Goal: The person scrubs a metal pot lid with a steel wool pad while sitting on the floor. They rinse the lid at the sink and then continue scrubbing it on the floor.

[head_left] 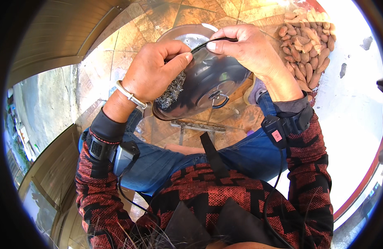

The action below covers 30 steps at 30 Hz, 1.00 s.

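Note:
A shiny metal pot lid [195, 91] with a loop handle [219, 101] is tilted in front of me, above the floor. Along its far edge runs a thin black band [202, 45]. My left hand [158, 68] is closed, thumb and forefinger pinching that edge. A grey steel wool scrubber [171, 92] shows beneath the left palm, against the lid; whether the hidden fingers grip it I cannot tell. My right hand [251, 50] pinches the black band and lid edge between thumb and fingers. Behind the lid, partly covered, stands a basin [175, 31] of soapy water.
Many reddish-brown tubers [305, 50] lie heaped at the far right. Beneath is a brown tiled floor [152, 16]. A low stool-like metal piece [197, 125] stands between my legs. Brown metal panels [67, 31] rise at the left, and a white surface [349, 103] spreads on the right.

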### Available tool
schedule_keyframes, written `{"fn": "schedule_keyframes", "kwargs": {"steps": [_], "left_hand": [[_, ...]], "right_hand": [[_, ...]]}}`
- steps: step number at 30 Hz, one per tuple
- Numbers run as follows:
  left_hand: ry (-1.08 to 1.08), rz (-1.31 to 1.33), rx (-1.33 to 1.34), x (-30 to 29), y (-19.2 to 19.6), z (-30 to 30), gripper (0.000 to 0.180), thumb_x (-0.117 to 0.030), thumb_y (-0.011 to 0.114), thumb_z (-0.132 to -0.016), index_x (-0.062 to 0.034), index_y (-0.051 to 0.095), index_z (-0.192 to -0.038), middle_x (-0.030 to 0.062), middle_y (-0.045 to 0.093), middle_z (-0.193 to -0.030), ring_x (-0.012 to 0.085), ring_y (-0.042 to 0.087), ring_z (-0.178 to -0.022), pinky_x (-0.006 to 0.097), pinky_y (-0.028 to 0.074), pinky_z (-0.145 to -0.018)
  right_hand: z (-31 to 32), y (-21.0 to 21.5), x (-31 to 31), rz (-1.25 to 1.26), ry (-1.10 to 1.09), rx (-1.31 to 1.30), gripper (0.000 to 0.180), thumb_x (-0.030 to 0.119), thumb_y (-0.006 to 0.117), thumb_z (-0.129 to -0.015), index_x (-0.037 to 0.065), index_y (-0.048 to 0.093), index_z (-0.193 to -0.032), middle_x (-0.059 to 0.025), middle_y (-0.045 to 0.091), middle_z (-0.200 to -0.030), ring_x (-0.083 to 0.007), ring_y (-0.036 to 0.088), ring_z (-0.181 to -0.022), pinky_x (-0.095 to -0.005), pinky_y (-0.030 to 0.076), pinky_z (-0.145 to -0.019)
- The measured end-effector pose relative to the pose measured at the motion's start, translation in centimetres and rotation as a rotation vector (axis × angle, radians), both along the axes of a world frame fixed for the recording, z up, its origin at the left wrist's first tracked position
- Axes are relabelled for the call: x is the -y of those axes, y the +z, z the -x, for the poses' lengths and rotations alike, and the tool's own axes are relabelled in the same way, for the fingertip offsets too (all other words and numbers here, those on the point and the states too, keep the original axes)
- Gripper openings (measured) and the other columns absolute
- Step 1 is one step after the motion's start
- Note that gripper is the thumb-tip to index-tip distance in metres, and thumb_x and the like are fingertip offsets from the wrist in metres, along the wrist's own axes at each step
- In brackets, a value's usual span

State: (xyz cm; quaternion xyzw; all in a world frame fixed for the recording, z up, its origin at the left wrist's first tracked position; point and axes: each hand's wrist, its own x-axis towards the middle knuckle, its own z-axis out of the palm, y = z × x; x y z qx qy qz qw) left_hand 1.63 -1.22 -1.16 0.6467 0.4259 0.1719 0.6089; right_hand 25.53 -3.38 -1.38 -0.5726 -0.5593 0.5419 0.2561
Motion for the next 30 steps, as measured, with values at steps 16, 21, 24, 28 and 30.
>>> {"fn": "schedule_keyframes", "kwargs": {"steps": [16, 21, 24, 28, 30], "left_hand": [[-0.062, -0.046, -0.137, 0.1, -0.6, 0.6, 0.022, -0.02, 0.063, -0.094, 0.0014, 0.07, -0.093, 0.0083, 0.066, -0.076, 0.0147, 0.062, -0.071, 0.03, 0.05, -0.066], [-0.037, -0.027, -0.099, -0.2, -0.8, 1.1, 0.022, -0.02, 0.063, -0.095, 0.0, 0.071, -0.093, 0.0041, 0.067, -0.076, 0.0112, 0.061, -0.071, 0.028, 0.05, -0.068], [-0.019, 0.064, -0.063, -0.7, -0.8, 1.4, 0.021, -0.02, 0.064, -0.095, -0.0008, 0.071, -0.093, 0.0017, 0.068, -0.078, 0.0087, 0.06, -0.073, 0.026, 0.05, -0.068], [-0.023, 0.075, -0.079, -1.0, -0.9, 1.3, 0.02, -0.019, 0.064, -0.095, -0.0002, 0.071, -0.094, 0.0016, 0.068, -0.08, 0.0081, 0.06, -0.075, 0.026, 0.05, -0.069], [-0.01, 0.048, -0.063, -0.8, -1.0, 1.1, 0.02, -0.018, 0.064, -0.095, 0.0007, 0.071, -0.095, 0.0024, 0.068, -0.08, 0.0086, 0.061, -0.075, 0.027, 0.05, -0.069]], "right_hand": [[-1.3, -1.9, 1.7, 0.195, -0.124, -0.296, 0.021, 0.017, 0.067, -0.092, 0.001, 0.071, -0.104, -0.0042, 0.071, -0.086, -0.0112, 0.067, -0.078, -0.0229, 0.051, -0.065], [-1.5, -1.7, 2.0, 0.146, -0.168, -0.202, 0.02, 0.017, 0.065, -0.092, 0.001, 0.07, -0.102, -0.0041, 0.07, -0.084, -0.0114, 0.067, -0.076, -0.023, 0.052, -0.066], [-1.1, -0.9, 1.5, 0.156, -0.151, -0.113, 0.018, 0.018, 0.065, -0.092, 0.001, 0.071, -0.096, -0.0017, 0.068, -0.08, -0.009, 0.063, -0.068, -0.023, 0.051, -0.061], [-0.2, -0.2, 1.0, 0.113, -0.21, 0.021, 0.021, 0.027, 0.071, -0.089, 0.006, 0.072, -0.09, 0.0006, 0.063, -0.07, -0.006, 0.057, -0.058, -0.0241, 0.046, -0.048], [0.1, -0.1, 0.9, 0.23, -0.228, 0.116, 0.022, 0.022, 0.075, -0.089, 0.001, 0.07, -0.093, -0.0014, 0.069, -0.083, -0.0052, 0.062, -0.073, -0.0194, 0.05, -0.065]]}}
